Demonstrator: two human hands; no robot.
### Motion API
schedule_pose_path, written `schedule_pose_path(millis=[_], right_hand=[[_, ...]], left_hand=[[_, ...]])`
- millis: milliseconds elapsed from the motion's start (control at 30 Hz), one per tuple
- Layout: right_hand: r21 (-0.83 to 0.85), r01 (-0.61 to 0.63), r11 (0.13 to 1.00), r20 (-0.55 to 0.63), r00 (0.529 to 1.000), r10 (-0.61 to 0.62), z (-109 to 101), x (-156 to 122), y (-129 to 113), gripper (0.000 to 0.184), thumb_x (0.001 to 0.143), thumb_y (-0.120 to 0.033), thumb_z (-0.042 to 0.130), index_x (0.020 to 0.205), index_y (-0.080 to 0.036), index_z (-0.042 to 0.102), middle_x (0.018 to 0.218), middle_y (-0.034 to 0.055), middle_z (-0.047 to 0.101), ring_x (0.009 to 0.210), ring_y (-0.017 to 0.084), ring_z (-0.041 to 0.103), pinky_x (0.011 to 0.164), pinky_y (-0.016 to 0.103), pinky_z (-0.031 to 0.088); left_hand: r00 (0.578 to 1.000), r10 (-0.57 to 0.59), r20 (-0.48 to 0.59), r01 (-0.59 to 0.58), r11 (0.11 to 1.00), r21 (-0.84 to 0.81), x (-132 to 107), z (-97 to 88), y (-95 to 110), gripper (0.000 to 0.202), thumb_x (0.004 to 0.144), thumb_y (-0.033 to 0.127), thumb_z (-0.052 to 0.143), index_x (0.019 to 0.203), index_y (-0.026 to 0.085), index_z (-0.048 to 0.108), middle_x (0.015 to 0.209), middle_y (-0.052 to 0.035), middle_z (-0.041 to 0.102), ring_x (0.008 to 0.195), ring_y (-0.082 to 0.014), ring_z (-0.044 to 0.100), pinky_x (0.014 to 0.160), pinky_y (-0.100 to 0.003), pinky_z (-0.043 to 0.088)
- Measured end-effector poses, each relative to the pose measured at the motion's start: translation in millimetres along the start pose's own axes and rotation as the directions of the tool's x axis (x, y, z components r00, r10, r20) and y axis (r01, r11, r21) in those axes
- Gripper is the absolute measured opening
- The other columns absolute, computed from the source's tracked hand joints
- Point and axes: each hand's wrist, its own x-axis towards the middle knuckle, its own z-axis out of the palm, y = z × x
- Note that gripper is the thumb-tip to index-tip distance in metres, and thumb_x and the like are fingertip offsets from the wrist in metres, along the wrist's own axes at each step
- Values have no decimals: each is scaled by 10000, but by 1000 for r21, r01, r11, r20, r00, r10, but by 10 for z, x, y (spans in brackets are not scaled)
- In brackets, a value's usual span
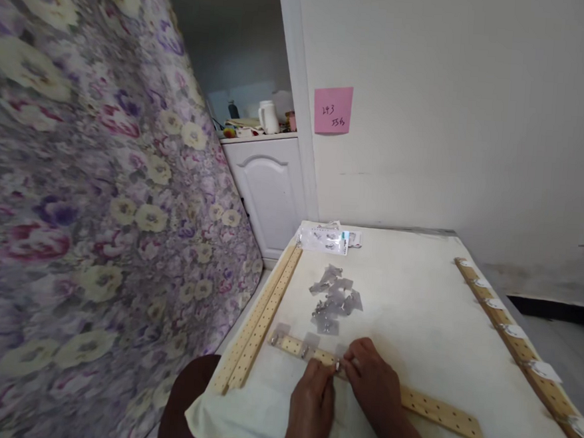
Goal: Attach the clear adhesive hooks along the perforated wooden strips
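A light wooden strip with rows of holes lies slantwise across the near part of the table. Two small metal hooks on clear square backings sit on its left part, one hook by the end and another hook further in. A third metal hook is between my hands. My left hand is closed at the strip's near edge, its fingertips by that hook. From the right, my right hand pinches at the same hook; its fingers partly cover it. The strip's middle is hidden beneath my right hand.
Loose hooks with clear backings lie piled beyond the strip. Two holed wooden strips run along the left edge. Another strip with white round pieces lies at the right. A packet rests at the back; a floral curtain hangs left.
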Motion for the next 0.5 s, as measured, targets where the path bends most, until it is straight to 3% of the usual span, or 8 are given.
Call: schedule_pose_path(millis=[200,300,500], right_hand=[[92,66,994,-72,996,-60,56,-37,63,96,838,-255,456,846,-249,552,957,-5,593,766,138,610,652,241,418],[191,86,978,-86,994,-71,21,-49,162,156,835,-270,454,940,-237,564,997,25,587,732,137,593,700,260,449],[190,-2,982,81,997,-14,-264,-44,443,188,715,-285,578,893,-226,599,922,25,606,822,180,560,747,281,437]], left_hand=[[997,55,-47,-59,994,-91,-20,-29,-3,264,886,172,428,1036,247,632,930,-46,625,892,-170,589,798,-271,476],[993,40,-111,-54,991,-124,-47,-45,-12,209,876,182,451,950,228,641,886,-38,633,857,-170,592,773,-264,476],[993,25,-119,-38,993,-108,-125,-75,-48,177,881,207,448,771,201,588,784,-19,584,768,-150,576,704,-235,452]])
